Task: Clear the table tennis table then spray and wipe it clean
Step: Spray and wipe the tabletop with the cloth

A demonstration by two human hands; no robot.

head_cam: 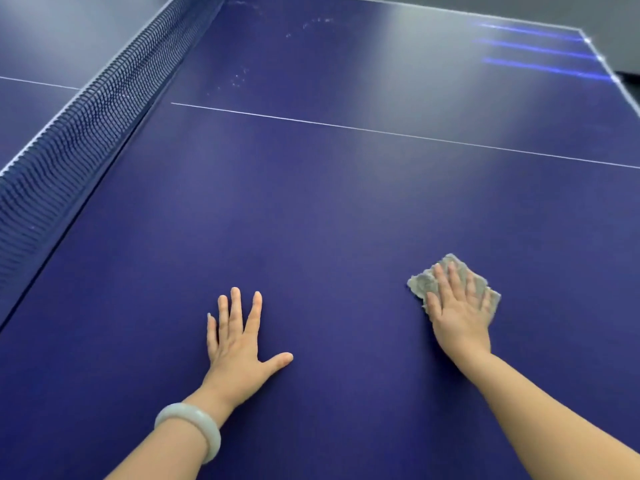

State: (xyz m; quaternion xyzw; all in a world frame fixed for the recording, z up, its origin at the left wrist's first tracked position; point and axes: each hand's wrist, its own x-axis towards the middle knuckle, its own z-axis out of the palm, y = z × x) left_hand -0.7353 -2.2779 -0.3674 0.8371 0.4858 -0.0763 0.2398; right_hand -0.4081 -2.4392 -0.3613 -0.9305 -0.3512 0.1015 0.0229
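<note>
The blue table tennis table (311,209) fills the view. My right hand (459,313) lies flat with straight fingers on a crumpled grey cloth (420,284), pressing it onto the surface at the lower right. My left hand (239,344) rests palm down on the bare surface at the lower middle, fingers spread, holding nothing. A pale bangle (194,427) circles my left wrist. Faint white spray droplets (239,77) dot the far half of the surface near the net.
The dark net (69,133) runs diagonally along the left side. A white centre line (381,131) crosses the table. The table's far right edge (620,81) shows bright blue light reflections beside it.
</note>
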